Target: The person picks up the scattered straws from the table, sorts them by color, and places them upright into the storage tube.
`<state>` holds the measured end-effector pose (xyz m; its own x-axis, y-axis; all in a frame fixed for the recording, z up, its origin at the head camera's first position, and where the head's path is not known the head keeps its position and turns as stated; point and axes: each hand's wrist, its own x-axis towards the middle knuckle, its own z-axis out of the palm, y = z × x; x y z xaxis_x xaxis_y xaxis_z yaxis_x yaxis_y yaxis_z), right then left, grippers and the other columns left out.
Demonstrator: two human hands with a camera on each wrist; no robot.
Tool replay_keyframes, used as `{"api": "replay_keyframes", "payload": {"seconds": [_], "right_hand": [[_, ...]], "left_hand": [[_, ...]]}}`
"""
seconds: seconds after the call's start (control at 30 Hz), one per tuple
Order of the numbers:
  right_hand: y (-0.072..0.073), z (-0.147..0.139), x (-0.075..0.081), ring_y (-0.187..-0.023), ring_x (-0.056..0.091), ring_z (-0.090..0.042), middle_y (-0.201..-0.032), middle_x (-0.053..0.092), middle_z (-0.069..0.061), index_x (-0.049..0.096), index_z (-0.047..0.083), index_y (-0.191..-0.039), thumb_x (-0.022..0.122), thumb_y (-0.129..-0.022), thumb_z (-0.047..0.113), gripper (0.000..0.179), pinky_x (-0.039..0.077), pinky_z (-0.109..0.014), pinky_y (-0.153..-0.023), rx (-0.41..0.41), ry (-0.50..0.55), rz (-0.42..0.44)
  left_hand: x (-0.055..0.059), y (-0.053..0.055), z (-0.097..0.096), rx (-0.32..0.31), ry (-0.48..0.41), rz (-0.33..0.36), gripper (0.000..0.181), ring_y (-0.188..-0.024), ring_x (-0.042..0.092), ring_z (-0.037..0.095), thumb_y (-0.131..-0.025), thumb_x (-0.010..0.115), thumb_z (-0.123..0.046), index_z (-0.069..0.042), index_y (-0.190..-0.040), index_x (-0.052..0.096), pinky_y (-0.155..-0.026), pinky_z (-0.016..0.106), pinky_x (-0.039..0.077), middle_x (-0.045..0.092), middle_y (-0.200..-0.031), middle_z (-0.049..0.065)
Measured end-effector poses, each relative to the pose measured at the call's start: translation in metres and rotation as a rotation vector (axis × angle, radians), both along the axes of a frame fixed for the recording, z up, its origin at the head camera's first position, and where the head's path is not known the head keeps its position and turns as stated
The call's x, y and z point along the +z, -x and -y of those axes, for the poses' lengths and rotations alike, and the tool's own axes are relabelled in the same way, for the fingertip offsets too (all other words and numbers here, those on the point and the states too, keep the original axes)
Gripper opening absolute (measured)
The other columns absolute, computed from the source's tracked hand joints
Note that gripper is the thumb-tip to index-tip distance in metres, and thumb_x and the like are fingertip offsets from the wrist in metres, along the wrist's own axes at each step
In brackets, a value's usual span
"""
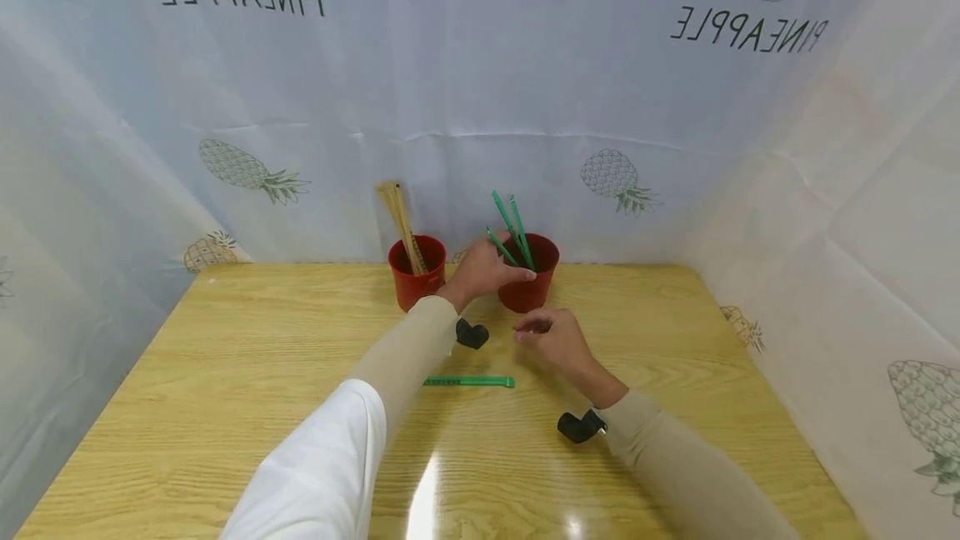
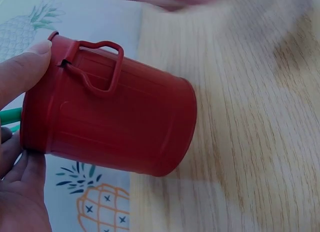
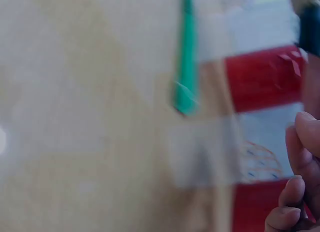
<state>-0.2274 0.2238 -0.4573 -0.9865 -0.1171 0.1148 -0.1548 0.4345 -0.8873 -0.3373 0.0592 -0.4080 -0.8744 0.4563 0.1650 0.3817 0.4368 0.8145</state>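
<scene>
My left hand [image 1: 485, 271] grips the rim of a small red bucket [image 1: 534, 290], thumb on the near side and fingers around the far side. In the left wrist view, the bucket [image 2: 125, 111] shows a wire handle on its wall. Several long thin green packets [image 1: 521, 232] lean out of it beside the fingers. My right hand [image 1: 558, 343] hovers in front of the bucket with loosely bent fingers and nothing between them. Another green packet [image 1: 480, 381] lies on the table, partly behind the left sleeve; the right wrist view shows this packet [image 3: 186, 66] blurred.
A second red bucket [image 1: 408, 286] stands to the left, holding several yellow packets [image 1: 402, 223]. Both buckets are near the back edge of the wooden table [image 1: 262, 357]. Behind hangs a white curtain [image 1: 465, 65] printed with pineapples.
</scene>
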Motion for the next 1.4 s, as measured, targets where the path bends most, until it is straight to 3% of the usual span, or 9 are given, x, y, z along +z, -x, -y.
{"api": "replay_keyframes", "payload": {"seconds": [0.17, 0.3, 0.53, 0.67, 0.87, 1.07, 1.2, 1.3, 1.4], "right_hand": [[-0.01, 0.014, -0.014, -0.078, 0.07, -0.009, -0.092, 0.079, -0.014, 0.081, -0.002, -0.096, 0.077, -0.09, 0.001, 0.008, 0.057, -0.022, -0.072, 0.139, -0.054, 0.057], [-0.012, 0.024, -0.019, -0.075, 0.069, -0.01, -0.089, 0.079, -0.013, 0.081, 0.0, -0.093, 0.08, -0.087, 0.003, 0.006, 0.056, -0.022, -0.067, 0.19, -0.08, 0.07], [-0.014, 0.035, -0.021, -0.074, 0.067, -0.009, -0.087, 0.079, -0.009, 0.082, 0.003, -0.092, 0.082, -0.084, 0.001, 0.008, 0.055, -0.021, -0.066, 0.258, -0.142, 0.067], [-0.015, 0.036, -0.02, -0.072, 0.068, -0.006, -0.084, 0.079, -0.006, 0.082, 0.003, -0.094, 0.083, -0.084, 0.002, 0.01, 0.056, -0.021, -0.067, 0.289, -0.187, 0.045], [-0.015, 0.032, -0.02, -0.074, 0.061, -0.003, -0.085, 0.077, 0.001, 0.081, 0.009, -0.086, 0.084, -0.085, 0.006, 0.005, 0.054, -0.02, -0.07, 0.386, -0.346, -0.01], [-0.02, 0.026, -0.015, -0.079, 0.054, -0.006, -0.082, 0.069, 0.011, 0.073, 0.017, -0.083, 0.073, -0.096, 0.01, 0.015, 0.05, -0.025, -0.078, 0.528, -0.642, -0.116], [-0.03, 0.019, -0.011, -0.079, 0.047, -0.01, -0.083, 0.064, 0.008, 0.067, 0.017, -0.089, 0.07, -0.098, 0.01, 0.011, 0.046, -0.025, -0.079, 0.631, -0.954, -0.322], [-0.04, 0.015, -0.006, -0.078, 0.049, -0.012, -0.084, 0.065, 0.004, 0.067, 0.014, -0.097, 0.072, -0.097, 0.011, 0.006, 0.048, -0.025, -0.079, 0.667, -1.185, -0.469], [-0.05, 0.012, 0.002, -0.078, 0.051, -0.014, -0.086, 0.066, 0.001, 0.068, 0.013, -0.102, 0.074, -0.095, 0.016, 0.01, 0.05, -0.026, -0.079, 0.699, -1.322, -0.478]], "left_hand": [[0.001, 0.0, 0.001, 0.004, 0.002, -0.006, 0.052, -0.108, 0.066, 0.027, -0.089, 0.084, -0.028, -0.01, -0.133, 0.065, -0.088, 0.037, 0.058, 0.074, -0.118, 0.01], [-0.001, 0.001, 0.0, -0.005, 0.006, -0.012, 0.056, -0.1, 0.064, 0.025, -0.089, 0.084, -0.03, -0.01, -0.137, 0.063, -0.079, 0.033, 0.055, 0.074, -0.113, 0.01], [-0.003, 0.003, -0.001, 0.0, 0.031, -0.031, 0.067, -0.104, 0.065, 0.024, -0.088, 0.084, -0.034, -0.014, -0.146, 0.058, -0.082, 0.034, 0.055, 0.073, -0.115, 0.008], [-0.001, 0.004, -0.002, 0.003, 0.033, -0.027, 0.067, -0.093, 0.06, 0.023, -0.088, 0.084, -0.036, -0.015, -0.147, 0.058, -0.074, 0.031, 0.05, 0.071, -0.105, 0.009], [0.001, 0.004, -0.003, 0.003, 0.041, -0.027, 0.067, -0.085, 0.054, 0.021, -0.088, 0.084, -0.035, -0.015, -0.147, 0.058, -0.068, 0.029, 0.044, 0.068, -0.097, 0.008], [0.0, 0.003, -0.003, -0.001, 0.035, -0.014, 0.065, -0.095, 0.06, 0.023, -0.088, 0.084, -0.033, -0.015, -0.145, 0.059, -0.075, 0.032, 0.05, 0.071, -0.109, 0.009], [-0.002, 0.003, -0.001, 0.011, 0.041, -0.004, 0.068, -0.1, 0.061, 0.022, -0.088, 0.084, -0.034, -0.015, -0.148, 0.057, -0.078, 0.032, 0.053, 0.072, -0.116, 0.008], [-0.003, 0.003, 0.0, 0.017, 0.033, -0.005, 0.068, -0.096, 0.059, 0.022, -0.088, 0.084, -0.034, -0.015, -0.148, 0.057, -0.075, 0.031, 0.051, 0.072, -0.11, 0.009], [-0.003, 0.004, 0.0, 0.012, 0.024, -0.01, 0.064, -0.093, 0.058, 0.022, -0.088, 0.084, -0.033, -0.015, -0.145, 0.06, -0.072, 0.03, 0.049, 0.071, -0.1, 0.008]]}}
